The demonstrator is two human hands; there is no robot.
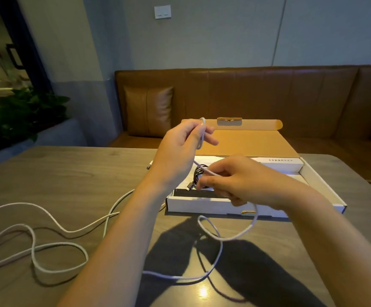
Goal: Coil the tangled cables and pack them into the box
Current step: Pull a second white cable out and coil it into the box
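Two forearms reach over the bench (73, 173), winding a pale cable (211, 234) above an open box (321, 187).

The left hand (180, 147) is raised, its fingers (208, 138) pinching a small loop of the pale cable; the right hand (231, 180) is lower, fingers curled round the same cable, whose slack trails onto the bench near the box's front wall. A coiled black cable (196, 177) lies inside the box. A white cable (34, 247) sprawls loose on the bench at the left.
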